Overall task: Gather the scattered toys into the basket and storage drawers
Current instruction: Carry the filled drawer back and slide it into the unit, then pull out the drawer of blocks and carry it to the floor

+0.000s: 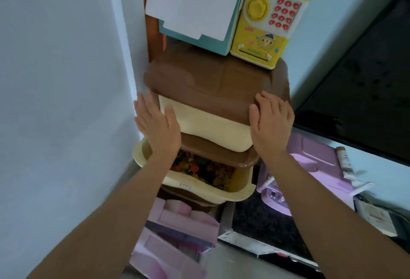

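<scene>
Pale blue walls (pixel 62 101) close off the corner where a brown-and-cream drawer unit (pixel 213 79) is stood. Leftmost, the left hand (pixel 157 123) is seen with fingers straight and spread, its palm laid against the left end of the cream upper drawer (pixel 206 123); nothing is enclosed by this grip. Just below that grip, the lower drawer (pixel 235 190) is pulled out, and small toys (pixel 199 168) in orange, red and brown are heaped inside it. Further below, near the forearm, pink boxes (pixel 177 223) are left on the floor.

To the right, the right hand (pixel 273 121) is placed on the drawer's other corner, fingers lightly bent over the brown top edge, thumb against the cream front; whether anything is truly clasped is hard to tell, and it reads as a press rather than a hold. Above both grips, a teal box (pixel 199 41) and a yellow toy safe (pixel 268 28) are perched on the unit's top. Right of the right grip, a lilac toy (pixel 310 163) is lying low down.

If the upper drawer is pushed unevenly, it may be jammed askew. A hard shove could rock the unit, and the safe, set close to the top's edge, might be toppled. No basket is in view.
</scene>
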Tool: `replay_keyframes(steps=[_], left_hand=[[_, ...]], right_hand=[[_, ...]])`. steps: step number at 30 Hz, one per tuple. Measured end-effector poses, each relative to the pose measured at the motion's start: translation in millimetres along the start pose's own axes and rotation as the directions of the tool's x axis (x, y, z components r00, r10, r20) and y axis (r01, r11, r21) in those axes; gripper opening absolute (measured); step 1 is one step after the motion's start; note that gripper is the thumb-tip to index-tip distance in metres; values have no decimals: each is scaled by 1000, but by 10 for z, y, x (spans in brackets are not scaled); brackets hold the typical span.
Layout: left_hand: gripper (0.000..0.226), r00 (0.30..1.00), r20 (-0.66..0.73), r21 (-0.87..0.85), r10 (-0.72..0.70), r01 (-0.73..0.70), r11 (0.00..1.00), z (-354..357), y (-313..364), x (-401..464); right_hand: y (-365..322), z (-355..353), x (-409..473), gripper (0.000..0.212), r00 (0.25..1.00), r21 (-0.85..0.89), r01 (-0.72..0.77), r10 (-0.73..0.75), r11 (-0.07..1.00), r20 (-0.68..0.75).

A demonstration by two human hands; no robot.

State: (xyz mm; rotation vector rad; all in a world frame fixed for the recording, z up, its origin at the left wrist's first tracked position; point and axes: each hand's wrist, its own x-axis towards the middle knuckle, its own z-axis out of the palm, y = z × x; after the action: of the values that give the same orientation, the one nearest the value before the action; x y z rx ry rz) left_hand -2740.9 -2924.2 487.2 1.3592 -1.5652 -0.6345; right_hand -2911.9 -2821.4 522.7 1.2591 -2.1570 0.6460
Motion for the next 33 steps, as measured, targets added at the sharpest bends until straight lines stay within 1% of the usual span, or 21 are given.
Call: replay_keyframes(steps=[1, 3, 5, 6, 7, 8, 10, 11, 12, 14, 16, 17, 18, 20, 21, 22, 26, 28, 29, 31, 33], left_hand=[[56, 997, 55, 41, -57, 55, 998, -19, -81, -238], [63, 976, 187, 168, -109, 77, 983, -33, -280, -627], [64, 954, 267, 293, -139, 56, 954, -65, -415, -879], [60, 942, 311, 348, -127, 12, 937, -89, -460, -959], [55, 919, 383, 397, -95, -71, 915, -105, -512, -1019], [50, 875, 480, 429, -52, -183, 885, -115, -552, -1073], [51, 733, 680, 422, -1, -390, 818, -120, -622, -1159], [55, 665, 747, 409, 9, -471, 782, -125, -644, -1192], [61, 619, 785, 406, 17, -535, 741, -130, -666, -1195], [66, 582, 812, 426, 46, -644, 635, -139, -656, -1145], [60, 561, 824, 445, 86, -732, 515, -162, -601, -1088], [54, 548, 830, 447, 103, -764, 466, -183, -577, -1077], [49, 535, 836, 442, 119, -786, 433, -205, -554, -1075], [44, 507, 853, 422, 124, -810, 408, -287, -535, -1141], [43, 492, 861, 409, 127, -819, 403, -352, -542, -1188], [44, 480, 867, 393, 136, -825, 407, -423, -561, -1230], [45, 411, 902, 320, 132, -841, 436, -733, -670, -1365], [41, 364, 913, 241, 185, -846, 476, -874, -772, -1471], [38, 360, 908, 208, 212, -830, 518, -949, -815, -1512], [35, 395, 893, 207, 216, -786, 583, -1080, -834, -1540], [33, 401, 901, 224, 168, -760, 610, -1156, -822, -1484]], right_hand=[[0, -79, 3, 51, 995, 26, -24, 22, 999, 99], [3, -170, -13, 63, 962, 75, -73, 50, 995, 270], [0, -244, -163, 70, 948, 108, -132, 94, 985, 303], [-6, -284, -306, 71, 945, 113, -157, 116, 981, 305], [-9, -301, -489, 71, 943, 110, -159, 118, 981, 310], [-12, -324, -690, 70, 941, 103, -148, 108, 984, 321], [3, -357, -1069, 72, 926, 103, -131, 84, 986, 369], [24, -376, -1226, 74, 906, 102, -145, 90, 984, 413], [40, -379, -1356, 76, 879, 100, -169, 104, 981, 466], [72, -379, -1574, 77, 806, 77, -238, 153, 968, 571], [114, -369, -1734, 71, 708, 55, -364, 237, 930, 666], [123, -370, -1793, 67, 648, 72, -462, 281, 884, 708], [117, -385, -1834, 67, 586, 111, -581, 319, 806, 745], [101, -421, -1895, 68, 454, 182, -796, 371, 577, 810], [94, -438, -1920, 69, 388, 181, -863, 389, 472, 836], [85, -438, -1941, 70, 333, 164, -903, 407, 398, 850], [0, -364, -2023, 75, 171, 66, -970, 464, 233, 869], [-85, -356, -2111, 74, 83, 10, -988, 474, 155, 877], [-120, -363, -2151, 65, 45, -17, -992, 480, 125, 876], [-161, -388, -2202, 36, -14, -30, -999, 468, 28, 884], [-198, -421, -2210, 21, -38, -10, -998, 429, -67, 902]])
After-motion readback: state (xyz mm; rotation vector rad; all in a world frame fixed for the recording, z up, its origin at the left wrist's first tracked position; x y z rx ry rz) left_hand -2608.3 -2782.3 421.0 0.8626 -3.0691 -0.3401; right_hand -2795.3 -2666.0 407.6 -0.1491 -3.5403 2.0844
